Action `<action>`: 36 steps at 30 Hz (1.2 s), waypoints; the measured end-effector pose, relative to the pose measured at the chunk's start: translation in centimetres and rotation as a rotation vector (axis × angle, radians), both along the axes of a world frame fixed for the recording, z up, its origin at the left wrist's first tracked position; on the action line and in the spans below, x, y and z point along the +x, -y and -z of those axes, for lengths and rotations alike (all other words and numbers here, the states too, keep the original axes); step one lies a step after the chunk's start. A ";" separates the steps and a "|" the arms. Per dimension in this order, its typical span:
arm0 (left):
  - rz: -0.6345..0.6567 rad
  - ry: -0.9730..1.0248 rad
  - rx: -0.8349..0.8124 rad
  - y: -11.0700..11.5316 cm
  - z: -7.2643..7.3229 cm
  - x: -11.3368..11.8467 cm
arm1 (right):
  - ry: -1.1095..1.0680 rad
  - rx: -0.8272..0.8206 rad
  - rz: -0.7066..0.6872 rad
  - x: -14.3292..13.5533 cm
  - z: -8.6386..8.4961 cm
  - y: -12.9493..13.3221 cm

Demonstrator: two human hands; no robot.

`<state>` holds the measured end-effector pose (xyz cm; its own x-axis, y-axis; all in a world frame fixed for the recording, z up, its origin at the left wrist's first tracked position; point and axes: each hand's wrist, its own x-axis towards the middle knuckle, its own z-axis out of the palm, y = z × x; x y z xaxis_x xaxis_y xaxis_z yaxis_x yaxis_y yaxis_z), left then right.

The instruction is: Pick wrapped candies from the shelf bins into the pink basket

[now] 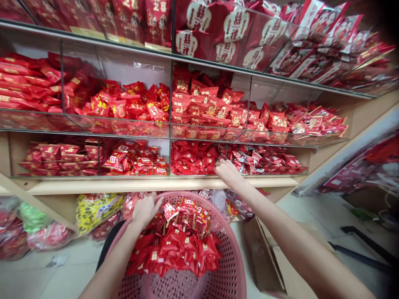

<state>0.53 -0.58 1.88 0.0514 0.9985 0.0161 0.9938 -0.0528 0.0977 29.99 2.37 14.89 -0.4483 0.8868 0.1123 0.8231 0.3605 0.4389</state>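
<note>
A pink plastic basket (232,245) stands in front of me, with many small red candy packets (183,245) heaped inside it. My left hand (146,211) is closed over the basket's far left rim. My right hand (229,171) reaches to the lowest glass-fronted shelf, beside a pile of shiny red packets (193,158). Its fingers are curled at the compartment's edge; whatever they hold is hidden. Just right of that hand lie red packets with black and white print (252,160).
Glass-divided shelves hold more red packets (202,110), with large gift bags (212,29) on top. Below are bags of yellow-wrapped sweets (98,209) and green ones (33,216). An open cardboard box (264,253) stands right of the basket on the tiled floor.
</note>
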 end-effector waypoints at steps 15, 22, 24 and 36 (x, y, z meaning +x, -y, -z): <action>-0.011 -0.001 -0.007 0.0 0.5 -0.5 | -0.525 0.167 0.000 0.7 -1.3 6.8; -0.004 0.007 -0.004 0.0 0.3 -0.2 | -1.585 -0.558 0.374 -2.4 10.8 12.6; -0.014 0.014 -0.008 0.2 0.1 -0.1 | -1.691 -0.702 0.544 -3.2 13.6 13.0; 0.002 0.006 0.035 0.2 0.8 -0.6 | -1.624 -0.763 0.622 -4.7 15.1 13.8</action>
